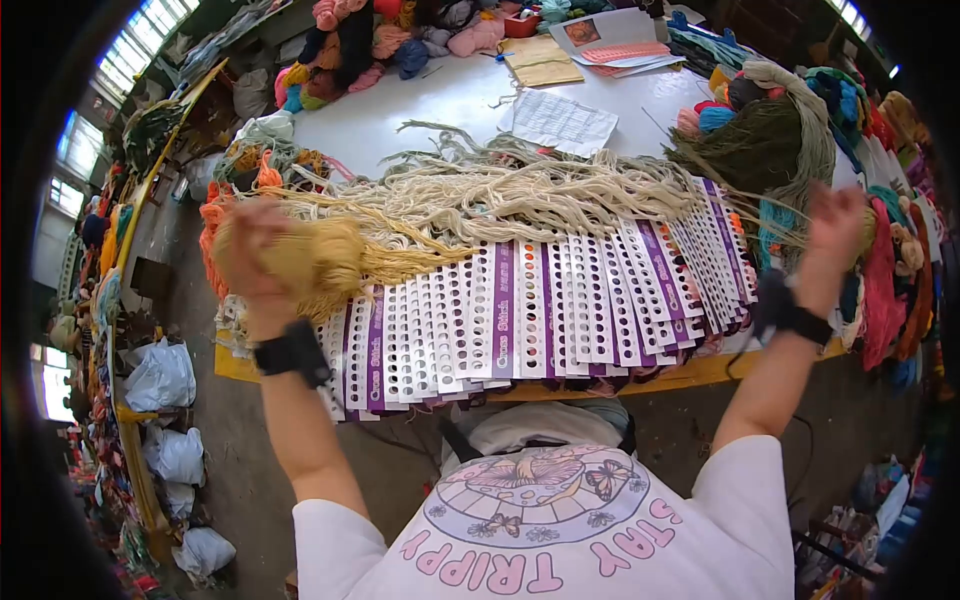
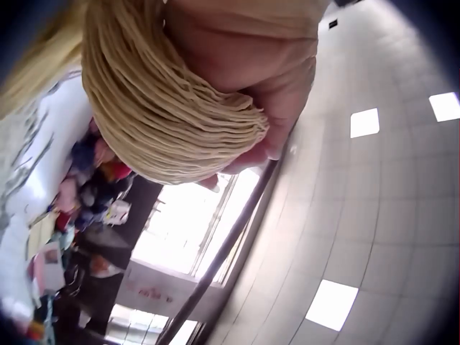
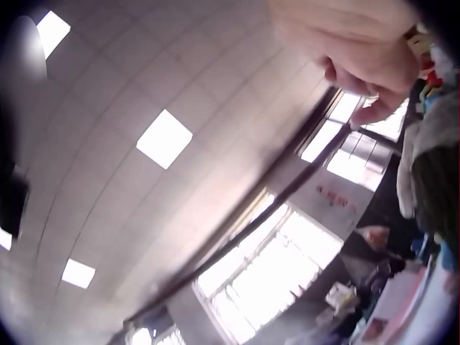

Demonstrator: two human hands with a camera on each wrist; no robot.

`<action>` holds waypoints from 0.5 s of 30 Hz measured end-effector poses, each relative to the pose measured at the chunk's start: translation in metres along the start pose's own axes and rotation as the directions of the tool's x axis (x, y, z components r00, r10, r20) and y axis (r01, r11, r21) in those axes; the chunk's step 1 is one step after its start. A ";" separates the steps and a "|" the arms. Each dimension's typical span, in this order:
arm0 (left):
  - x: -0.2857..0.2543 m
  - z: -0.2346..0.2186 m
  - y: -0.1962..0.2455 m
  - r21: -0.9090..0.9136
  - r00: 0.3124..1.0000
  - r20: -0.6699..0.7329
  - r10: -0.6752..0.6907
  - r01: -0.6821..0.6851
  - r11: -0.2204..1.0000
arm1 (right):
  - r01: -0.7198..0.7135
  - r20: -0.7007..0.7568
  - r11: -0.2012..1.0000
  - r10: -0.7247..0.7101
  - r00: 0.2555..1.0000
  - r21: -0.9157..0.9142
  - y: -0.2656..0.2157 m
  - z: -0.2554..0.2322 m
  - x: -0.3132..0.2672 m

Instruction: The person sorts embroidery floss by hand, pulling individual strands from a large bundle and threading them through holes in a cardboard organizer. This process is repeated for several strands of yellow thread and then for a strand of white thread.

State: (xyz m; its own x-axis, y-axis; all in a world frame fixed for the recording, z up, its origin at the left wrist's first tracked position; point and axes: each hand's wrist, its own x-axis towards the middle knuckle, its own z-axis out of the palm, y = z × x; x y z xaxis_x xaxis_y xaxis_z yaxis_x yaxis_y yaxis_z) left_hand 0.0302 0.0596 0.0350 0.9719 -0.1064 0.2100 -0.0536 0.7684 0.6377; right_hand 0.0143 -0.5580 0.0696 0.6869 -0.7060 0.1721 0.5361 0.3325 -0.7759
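My left hand (image 1: 255,250) grips a thick looped skein of straw-yellow thread (image 1: 325,255), raised over the left end of the table. Close up in the left wrist view, the skein (image 2: 165,108) bulges below the palm, with the fingers curled round it. My right hand (image 1: 838,228) is raised at the table's right side, near hanging coloured skeins. Its fingers (image 3: 381,106) bend loosely in the right wrist view, and no thread shows in them. Between the hands lies a row of punched white and purple thread cards (image 1: 530,310), with cream threads (image 1: 500,195) strung from them.
A dark green skein (image 1: 740,150) lies at the right of the table. Farther back are a printed sheet (image 1: 562,122), a tan envelope (image 1: 540,60) and heaped yarn balls (image 1: 350,40). White plastic bags (image 1: 160,375) stand at the left. The table's yellow front edge (image 1: 700,370) runs below the cards.
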 end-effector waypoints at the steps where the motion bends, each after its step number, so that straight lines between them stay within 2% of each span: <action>1: 0.003 0.011 -0.036 0.133 0.990 -0.137 -0.034 0.053 0.990 | -0.024 0.292 0.987 0.069 0.954 -0.156 0.039 0.021 -0.027; 2: 0.007 0.018 -0.071 0.115 0.981 0.012 -0.192 0.189 0.975 | -0.255 0.427 0.953 0.301 0.853 -0.162 0.093 0.018 -0.029; 3: 0.005 0.032 -0.105 -0.023 0.919 -0.154 -0.363 0.364 0.931 | -0.359 0.519 0.891 0.454 0.724 -0.277 0.103 0.065 -0.113; 4: 0.001 0.053 -0.133 -0.030 0.813 -0.337 -0.474 0.494 0.869 | 0.105 0.664 0.753 0.494 0.562 -0.649 0.119 0.082 -0.140; 5: -0.003 0.066 -0.153 0.062 0.775 -0.346 -0.528 0.581 0.812 | -0.406 0.649 0.775 0.629 0.427 -0.484 0.148 0.076 -0.161; 6: -0.005 0.075 -0.168 0.150 0.732 -0.364 -0.577 0.657 0.739 | -0.357 0.630 0.735 0.678 0.378 -0.577 0.163 0.083 -0.177; 7: -0.005 0.071 -0.184 0.174 0.744 -0.307 -0.593 0.656 0.734 | -0.574 0.591 0.621 0.759 0.271 -0.534 0.163 0.091 -0.185; 8: -0.006 0.060 -0.201 0.198 0.751 -0.250 -0.610 0.657 0.727 | -0.591 0.608 0.599 0.763 0.217 -0.541 0.171 0.094 -0.191; 10: -0.005 0.060 -0.208 0.223 0.750 -0.182 -0.636 0.661 0.717 | -0.655 0.642 0.565 0.751 0.155 -0.502 0.176 0.088 -0.201; 13: -0.002 0.062 -0.213 0.178 0.740 -0.177 -0.649 0.672 0.719 | -0.518 0.631 0.657 0.731 0.261 -0.548 0.174 0.092 -0.204; 15: -0.002 0.059 -0.216 0.230 0.718 -0.331 -0.612 0.691 0.686 | -0.158 0.573 0.692 0.685 0.450 -0.704 0.164 0.098 -0.209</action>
State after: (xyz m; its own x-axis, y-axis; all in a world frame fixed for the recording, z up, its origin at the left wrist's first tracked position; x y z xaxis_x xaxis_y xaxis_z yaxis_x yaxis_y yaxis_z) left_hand 0.0264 -0.1433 -0.0595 0.8064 -0.3382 -0.4851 0.5820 0.3085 0.7524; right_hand 0.0074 -0.2945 -0.0341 0.9573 0.2686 -0.1068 -0.0830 -0.0983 -0.9917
